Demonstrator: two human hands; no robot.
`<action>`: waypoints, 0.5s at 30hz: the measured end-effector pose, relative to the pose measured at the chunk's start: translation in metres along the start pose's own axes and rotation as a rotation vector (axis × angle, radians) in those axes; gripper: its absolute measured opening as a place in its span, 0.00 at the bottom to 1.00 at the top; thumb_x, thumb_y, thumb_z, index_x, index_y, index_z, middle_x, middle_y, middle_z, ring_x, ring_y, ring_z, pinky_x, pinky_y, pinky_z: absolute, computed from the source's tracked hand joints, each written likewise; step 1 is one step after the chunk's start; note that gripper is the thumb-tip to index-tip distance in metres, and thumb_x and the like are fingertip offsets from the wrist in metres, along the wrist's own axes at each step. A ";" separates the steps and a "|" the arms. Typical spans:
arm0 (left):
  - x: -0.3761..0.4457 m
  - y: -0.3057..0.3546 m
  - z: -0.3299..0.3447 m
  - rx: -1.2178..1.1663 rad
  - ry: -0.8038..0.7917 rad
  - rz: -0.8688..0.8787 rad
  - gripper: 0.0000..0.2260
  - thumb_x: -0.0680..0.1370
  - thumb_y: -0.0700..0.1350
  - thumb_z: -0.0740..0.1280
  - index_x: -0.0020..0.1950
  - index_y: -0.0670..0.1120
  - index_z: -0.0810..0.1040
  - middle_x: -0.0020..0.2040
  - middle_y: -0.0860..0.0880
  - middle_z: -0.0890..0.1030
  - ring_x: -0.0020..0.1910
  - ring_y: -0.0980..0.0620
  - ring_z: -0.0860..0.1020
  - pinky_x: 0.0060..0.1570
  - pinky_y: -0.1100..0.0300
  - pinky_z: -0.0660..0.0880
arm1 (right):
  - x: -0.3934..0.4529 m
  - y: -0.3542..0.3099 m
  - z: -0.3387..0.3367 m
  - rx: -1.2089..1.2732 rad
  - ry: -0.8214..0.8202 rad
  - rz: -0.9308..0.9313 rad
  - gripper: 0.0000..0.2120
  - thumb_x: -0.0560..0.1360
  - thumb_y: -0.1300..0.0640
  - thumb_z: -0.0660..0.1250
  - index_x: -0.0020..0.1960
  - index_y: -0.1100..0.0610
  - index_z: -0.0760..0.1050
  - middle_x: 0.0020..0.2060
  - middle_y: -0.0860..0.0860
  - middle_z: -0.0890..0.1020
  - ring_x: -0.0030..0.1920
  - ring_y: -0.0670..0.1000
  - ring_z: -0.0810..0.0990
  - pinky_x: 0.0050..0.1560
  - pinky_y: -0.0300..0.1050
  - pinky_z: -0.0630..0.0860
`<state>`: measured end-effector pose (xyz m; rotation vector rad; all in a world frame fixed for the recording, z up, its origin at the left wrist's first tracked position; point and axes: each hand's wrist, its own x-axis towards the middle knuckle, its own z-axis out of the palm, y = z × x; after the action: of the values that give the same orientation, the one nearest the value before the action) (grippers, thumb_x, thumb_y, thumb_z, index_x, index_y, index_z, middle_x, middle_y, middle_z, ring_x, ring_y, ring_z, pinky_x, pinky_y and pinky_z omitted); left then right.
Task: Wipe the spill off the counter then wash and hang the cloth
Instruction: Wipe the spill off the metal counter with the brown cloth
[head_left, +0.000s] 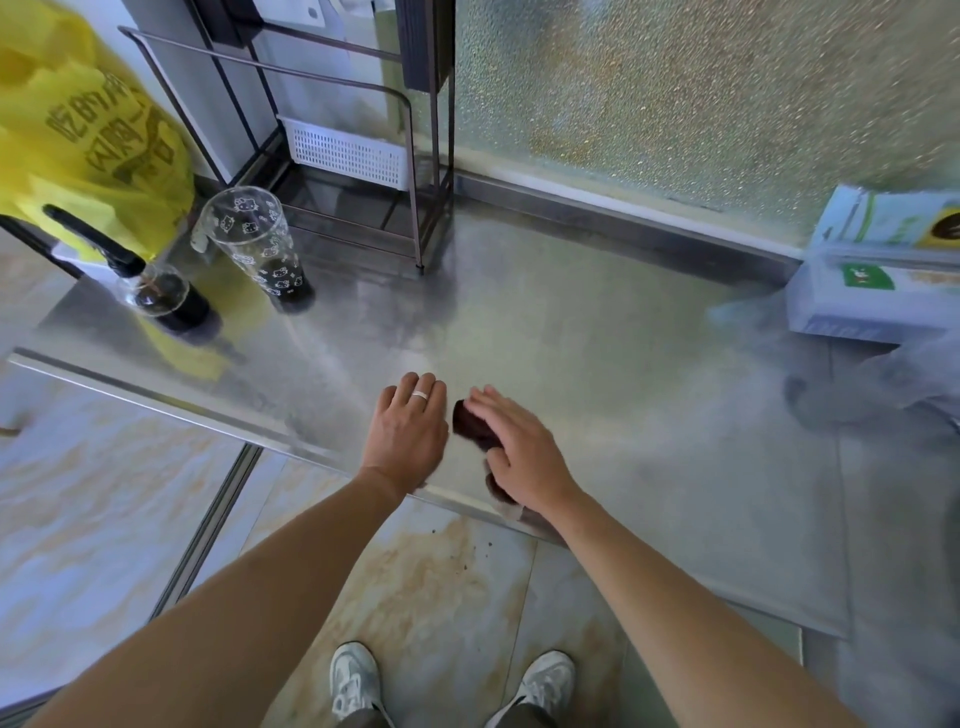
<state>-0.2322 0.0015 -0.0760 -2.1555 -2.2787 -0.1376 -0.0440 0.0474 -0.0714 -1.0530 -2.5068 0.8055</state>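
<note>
A: What are the fingers doing?

B: The right hand (519, 452) lies flat on the dark cloth (474, 425), its fingers (485, 402) straight and pressing down rather than curled round it. The left hand (408, 431) rests palm down just beside it, fingers relaxed, holding nothing.

A: And where is the cloth?

B: Under the right palm, near the front edge of the steel tabletop (597, 338). Its dark end sticks out past the fingertips towards the left hand, and a paler corner hangs over the edge below the wrist.

A: How to wipe well from here?

B: I would keep the palm flat and the pressure even, and draw the cloth inward so nothing gets pushed off the edge onto the floor (426, 582). I cannot make out any liquid on the metal, so overlapping passes seem safest. The patterned glass (257, 249) and the dark bottle (171, 304) stand well apart to the left, so wide strokes should stay short of them.
</note>
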 end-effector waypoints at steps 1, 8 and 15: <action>0.000 0.000 0.000 -0.001 0.002 -0.003 0.09 0.76 0.43 0.65 0.54 0.42 0.75 0.54 0.45 0.77 0.56 0.40 0.74 0.52 0.49 0.71 | -0.004 -0.003 -0.001 0.019 -0.028 -0.010 0.33 0.71 0.71 0.60 0.75 0.55 0.71 0.76 0.48 0.70 0.79 0.46 0.61 0.79 0.36 0.51; 0.000 -0.002 -0.001 -0.011 -0.027 -0.012 0.12 0.73 0.41 0.65 0.55 0.41 0.76 0.54 0.44 0.77 0.57 0.40 0.74 0.53 0.48 0.72 | -0.033 -0.019 -0.014 0.253 -0.320 -0.008 0.29 0.71 0.68 0.57 0.66 0.52 0.81 0.69 0.45 0.79 0.72 0.37 0.70 0.76 0.38 0.62; 0.001 -0.003 0.003 -0.087 0.037 -0.042 0.10 0.72 0.41 0.66 0.53 0.42 0.77 0.53 0.45 0.78 0.58 0.41 0.74 0.53 0.50 0.70 | -0.006 0.019 -0.079 0.415 0.166 0.302 0.24 0.67 0.66 0.59 0.55 0.52 0.85 0.52 0.44 0.86 0.54 0.37 0.82 0.61 0.35 0.75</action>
<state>-0.2354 0.0022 -0.0792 -2.1257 -2.3410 -0.2801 0.0079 0.0836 -0.0207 -1.2938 -1.9509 1.2033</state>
